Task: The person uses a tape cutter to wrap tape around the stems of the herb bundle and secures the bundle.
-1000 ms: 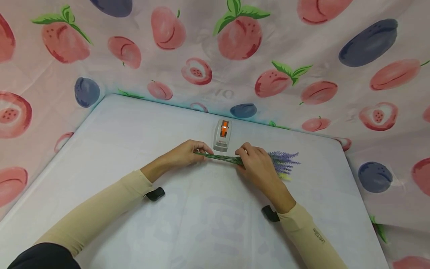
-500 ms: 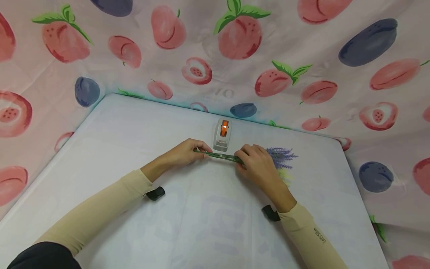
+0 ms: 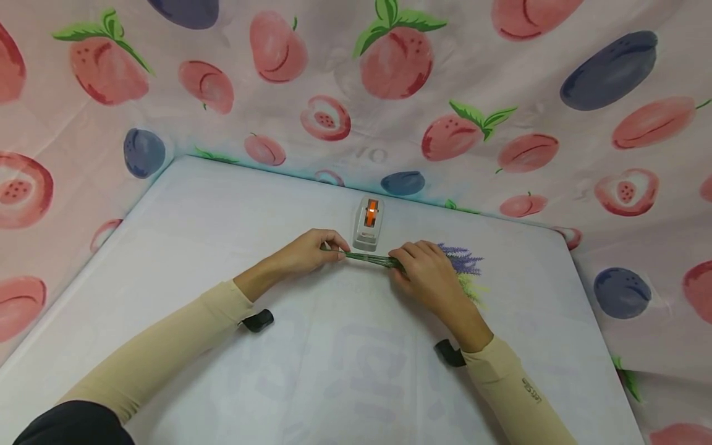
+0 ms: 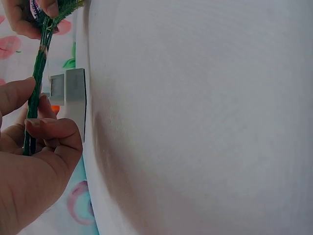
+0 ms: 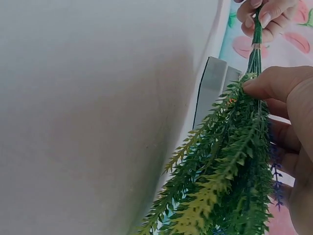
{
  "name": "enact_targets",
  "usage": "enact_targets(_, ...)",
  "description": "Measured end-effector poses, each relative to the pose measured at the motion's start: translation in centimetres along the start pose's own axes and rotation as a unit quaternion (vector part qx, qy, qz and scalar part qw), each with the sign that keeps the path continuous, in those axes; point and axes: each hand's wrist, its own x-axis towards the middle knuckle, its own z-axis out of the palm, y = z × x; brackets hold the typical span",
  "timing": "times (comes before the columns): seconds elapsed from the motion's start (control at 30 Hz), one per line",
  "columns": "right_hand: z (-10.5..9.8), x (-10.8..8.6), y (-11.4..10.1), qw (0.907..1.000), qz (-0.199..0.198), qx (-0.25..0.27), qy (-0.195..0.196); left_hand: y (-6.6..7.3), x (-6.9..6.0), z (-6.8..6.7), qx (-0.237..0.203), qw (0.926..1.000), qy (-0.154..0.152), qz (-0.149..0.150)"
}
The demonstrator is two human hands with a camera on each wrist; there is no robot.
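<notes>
A bunch of artificial flowers with green stems (image 3: 369, 258) lies sideways between both hands, its purple heads (image 3: 463, 259) and yellow-green sprigs (image 3: 471, 288) showing past the right hand. The left hand (image 3: 308, 252) pinches the stem ends; in the left wrist view, the left hand's (image 4: 44, 161) fingers curl round the stems (image 4: 39, 73). Near the leafy part, the right hand (image 3: 431, 275) grips the bunch. The right wrist view has the right hand's (image 5: 288, 112) thumb on the leaves (image 5: 234, 161). Clear tape seems wrapped round the stems (image 5: 256, 47) between the hands.
Just behind the stems, a grey tape dispenser with an orange core (image 3: 368, 222) stands on the white table (image 3: 250, 198). Fruit-patterned cloth (image 3: 334, 68) hangs behind and beside the table. Each wrist carries a black device, seen under the left sleeve (image 3: 183, 337) and right sleeve (image 3: 514, 389).
The bunch has turned in the hands: its purple heads now show less and the yellow-green sprigs more. My right hand has shifted slightly; the left hand has barely moved.
</notes>
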Motion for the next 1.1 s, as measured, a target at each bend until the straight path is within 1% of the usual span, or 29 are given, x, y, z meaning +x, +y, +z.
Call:
enact_targets(0.33,-0.04,0.2,-0.07,0.9988,0.015,0.027,-0.038,0.2,0.11,-0.05,0.016,0.9998,0.005,-0.004)
enact_targets(0.53,0.0,0.46,-0.05,0.9976,0.026,0.041,-0.049,0.23,0.25,0.01,0.03,0.9995,0.009,-0.006)
enact_targets(0.67,0.05,0.45,-0.04,0.9977,0.03,0.029,-0.054,0.23,0.33,0.04,0.036,0.9992,0.012,-0.013)
enact_targets(0.93,0.27,0.54,-0.07,0.9989,0.027,0.007,-0.037,0.36,0.26,-0.01,0.032,0.9992,0.009,-0.021)
enact_targets(1.1,0.5,0.64,-0.24,0.9987,0.028,-0.019,-0.039,0.31,0.32,0.0,0.029,0.9991,0.008,-0.029)
